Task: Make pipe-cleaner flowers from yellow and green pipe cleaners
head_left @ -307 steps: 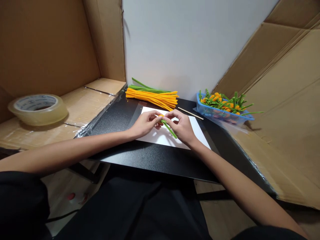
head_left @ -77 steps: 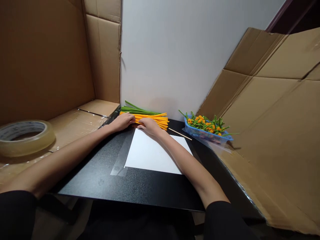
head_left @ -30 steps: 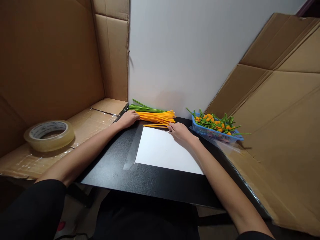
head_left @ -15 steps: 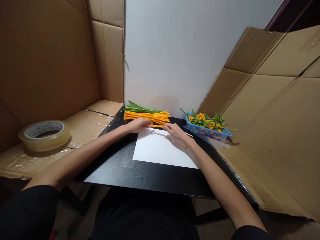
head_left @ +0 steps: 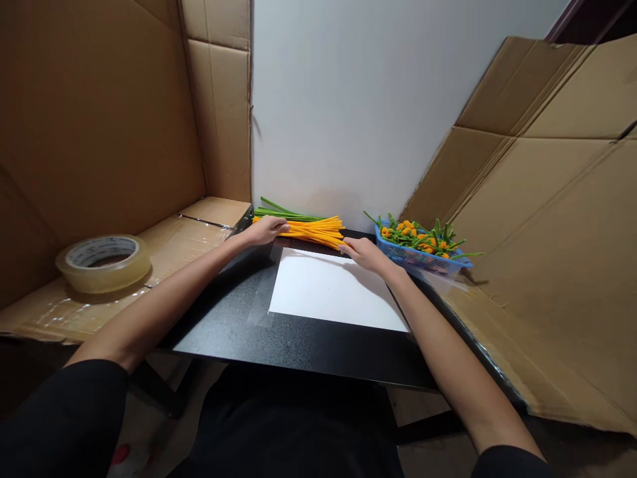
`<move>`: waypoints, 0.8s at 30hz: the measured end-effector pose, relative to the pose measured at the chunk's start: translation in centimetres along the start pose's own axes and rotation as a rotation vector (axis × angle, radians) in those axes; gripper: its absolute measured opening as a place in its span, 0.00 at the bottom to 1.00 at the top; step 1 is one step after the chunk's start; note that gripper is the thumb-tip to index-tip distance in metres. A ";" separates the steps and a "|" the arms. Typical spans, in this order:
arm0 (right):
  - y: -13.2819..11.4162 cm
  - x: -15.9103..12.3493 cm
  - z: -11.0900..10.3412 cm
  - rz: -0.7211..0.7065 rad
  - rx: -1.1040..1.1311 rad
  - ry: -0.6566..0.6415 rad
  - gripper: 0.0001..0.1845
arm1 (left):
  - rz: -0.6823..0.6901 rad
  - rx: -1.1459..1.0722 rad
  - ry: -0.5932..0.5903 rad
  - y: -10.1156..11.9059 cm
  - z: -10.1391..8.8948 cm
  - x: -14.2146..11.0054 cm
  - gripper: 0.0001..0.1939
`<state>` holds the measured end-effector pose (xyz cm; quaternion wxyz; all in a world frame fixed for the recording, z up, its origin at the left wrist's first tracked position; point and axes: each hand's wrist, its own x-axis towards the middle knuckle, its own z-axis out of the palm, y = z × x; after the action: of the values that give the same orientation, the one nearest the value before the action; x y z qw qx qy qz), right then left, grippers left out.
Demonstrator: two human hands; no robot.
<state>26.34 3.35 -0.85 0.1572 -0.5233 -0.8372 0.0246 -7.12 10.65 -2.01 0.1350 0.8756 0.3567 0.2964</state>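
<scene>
A bundle of orange pipe cleaners [head_left: 318, 230] lies across the back of the black table, with green pipe cleaners [head_left: 293, 216] behind it. My left hand [head_left: 269, 230] is closed over the left part of the orange bundle, knuckles up. At the bundle's front right end, my right hand [head_left: 363, 254] has its thumb and fingers pinched on orange pipe cleaner ends. How many strands each hand grips is hidden by the fingers. A white sheet of paper [head_left: 333, 289] lies flat just in front of both hands, its left edge taped down.
A blue basket [head_left: 423, 261] of orange and green pipe cleaner pieces stands at the back right. On the cardboard at left rests a large roll of clear tape [head_left: 104, 269]. Cardboard walls [head_left: 537, 172] flank the black table [head_left: 298, 348], and a white wall [head_left: 343, 113] rises behind.
My hands have moved apart: the left went left and back onto the orange bundle, the right shifted rightward. The orange strand stretched between them earlier now lies along the bundle. The view shifted slightly.
</scene>
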 end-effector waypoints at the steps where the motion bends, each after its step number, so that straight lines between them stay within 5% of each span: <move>1: 0.4 0.0 -0.1 0.005 0.009 0.016 0.19 | -0.021 0.004 0.010 -0.4 -0.3 -0.2 0.22; 8: 2.0 0.0 -0.1 0.025 0.330 0.093 0.22 | -0.096 -0.009 -0.010 -2.6 -1.2 -1.2 0.24; 14: 2.3 0.6 -0.3 0.178 0.939 0.373 0.28 | -0.144 -0.062 0.052 -3.8 -1.5 -1.3 0.28; 18: 2.2 0.7 -0.5 0.247 1.103 0.526 0.28 | -0.150 -0.066 0.070 -4.3 -1.6 -1.4 0.29; 24: 2.2 0.7 0.8 0.368 1.030 0.376 0.25 | -0.110 -0.010 0.031 -4.1 -1.1 -1.4 0.27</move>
<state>27.77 5.11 -1.87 0.5306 -0.5118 -0.5702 0.3625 -10.80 12.57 -3.60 0.1502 0.8493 0.4050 0.3036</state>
